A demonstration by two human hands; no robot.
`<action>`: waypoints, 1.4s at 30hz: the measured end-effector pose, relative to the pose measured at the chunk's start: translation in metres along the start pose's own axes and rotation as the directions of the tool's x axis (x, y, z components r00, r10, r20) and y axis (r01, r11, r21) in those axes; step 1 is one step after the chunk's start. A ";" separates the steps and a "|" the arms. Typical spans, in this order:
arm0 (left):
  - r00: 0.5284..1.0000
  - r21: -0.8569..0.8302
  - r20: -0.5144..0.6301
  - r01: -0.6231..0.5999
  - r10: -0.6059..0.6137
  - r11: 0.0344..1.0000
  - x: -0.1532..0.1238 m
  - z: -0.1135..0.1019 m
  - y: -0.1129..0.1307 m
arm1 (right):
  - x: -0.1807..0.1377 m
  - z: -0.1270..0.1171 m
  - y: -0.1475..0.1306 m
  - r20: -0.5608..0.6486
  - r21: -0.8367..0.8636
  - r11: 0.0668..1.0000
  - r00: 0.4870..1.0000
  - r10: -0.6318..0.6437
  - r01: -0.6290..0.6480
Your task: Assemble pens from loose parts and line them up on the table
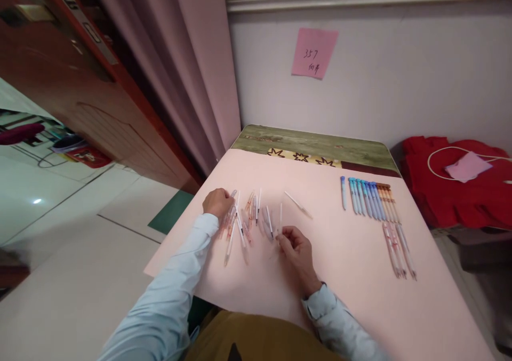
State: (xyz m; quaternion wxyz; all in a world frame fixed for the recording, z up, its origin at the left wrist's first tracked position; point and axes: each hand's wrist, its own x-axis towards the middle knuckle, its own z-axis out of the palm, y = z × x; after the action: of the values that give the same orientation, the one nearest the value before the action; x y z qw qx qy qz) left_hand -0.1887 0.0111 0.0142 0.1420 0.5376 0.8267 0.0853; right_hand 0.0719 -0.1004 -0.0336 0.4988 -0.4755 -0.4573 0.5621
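A loose scatter of pens and clear pen parts (248,219) lies on the pink sheet (344,275) covering the table. My left hand (218,202) rests curled at the left end of that scatter, fingers closed over a pen piece there. My right hand (296,251) is pinched on a thin white refill (280,217) that points away from me. One refill (298,204) lies alone just beyond. At the right, a neat row of blue and orange pens (368,197) is lined up, with a few clear pinkish pens (398,249) below it.
The table's green patterned far edge (316,143) meets a white wall with a pink note (314,53). Red cloth (456,185) is heaped to the right. A pink curtain (192,67) and a wooden door (80,89) stand left, over floor.
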 end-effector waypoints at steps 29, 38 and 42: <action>0.972 -0.353 -0.172 -0.215 0.163 0.911 -0.027 0.009 0.044 | 0.008 -0.006 -0.009 -0.119 0.082 0.997 0.993 0.019 -0.009; 0.990 -0.648 -0.140 -0.101 0.012 0.755 -0.068 -0.003 -0.008 | 0.005 -0.005 -0.011 -0.020 0.118 0.991 0.997 0.069 -0.066; 0.995 -0.759 -0.078 -0.099 0.061 0.644 -0.087 -0.001 0.007 | 0.004 -0.008 -0.020 0.051 0.199 0.973 0.992 0.112 -0.120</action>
State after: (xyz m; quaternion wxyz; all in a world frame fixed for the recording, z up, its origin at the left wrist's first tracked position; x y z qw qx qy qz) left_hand -0.1501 -0.0654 0.0301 0.3319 0.4622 0.6931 0.4425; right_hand 0.0818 -0.0943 -0.0148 0.5017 -0.4373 -0.3793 0.6428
